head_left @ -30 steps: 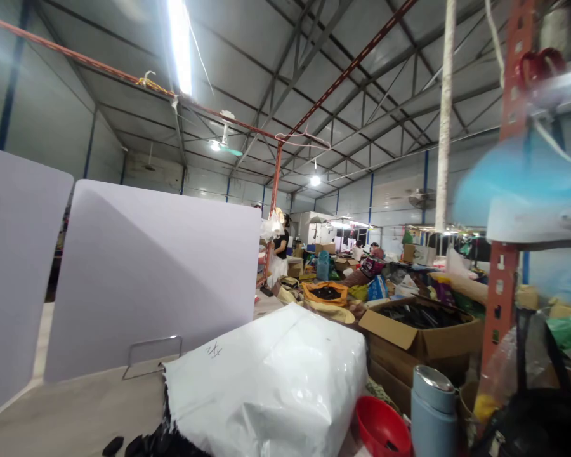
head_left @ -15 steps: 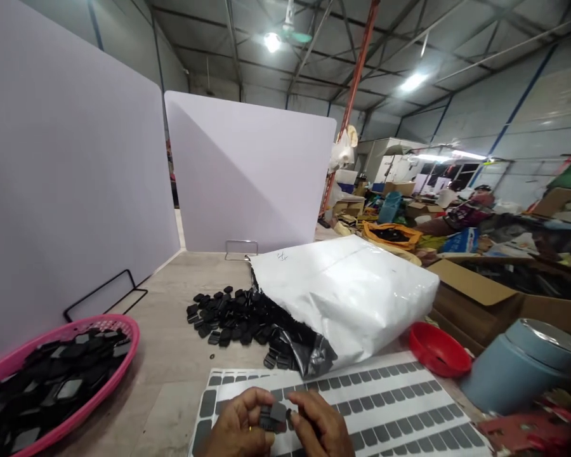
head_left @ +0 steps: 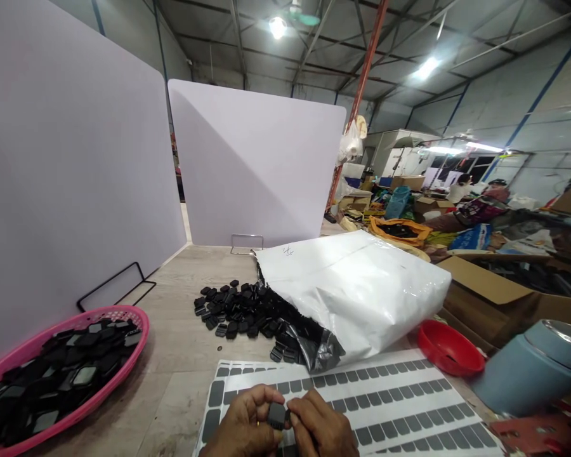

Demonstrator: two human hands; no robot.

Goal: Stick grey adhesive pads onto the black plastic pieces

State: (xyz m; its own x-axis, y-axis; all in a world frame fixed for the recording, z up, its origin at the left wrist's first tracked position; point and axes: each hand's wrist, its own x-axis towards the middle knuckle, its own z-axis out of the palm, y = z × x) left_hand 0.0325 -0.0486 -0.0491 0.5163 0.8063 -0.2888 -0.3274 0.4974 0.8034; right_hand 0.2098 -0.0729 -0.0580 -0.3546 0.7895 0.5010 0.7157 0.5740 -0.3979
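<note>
At the bottom middle, my left hand (head_left: 242,425) and my right hand (head_left: 321,426) meet, both pinched on one small black square piece (head_left: 276,415). They hover over a white sheet of grey rectangular stickers (head_left: 385,393) lying on the table. Behind it, a pile of the same black pieces (head_left: 242,311) spills from the open mouth of a big white plastic bag (head_left: 356,292). A pink basket (head_left: 133,320) at the left holds several more black pieces.
White divider panels (head_left: 252,165) stand at the back and left on wire feet. A red bowl (head_left: 450,349) and a blue-grey flask (head_left: 535,368) sit at the right. Cardboard boxes (head_left: 495,298) and clutter fill the hall beyond, with people far off.
The head camera swung down from the hall and ceiling to the table. Since half a second ago my hands stay together on the black piece, with the view shifted slightly.
</note>
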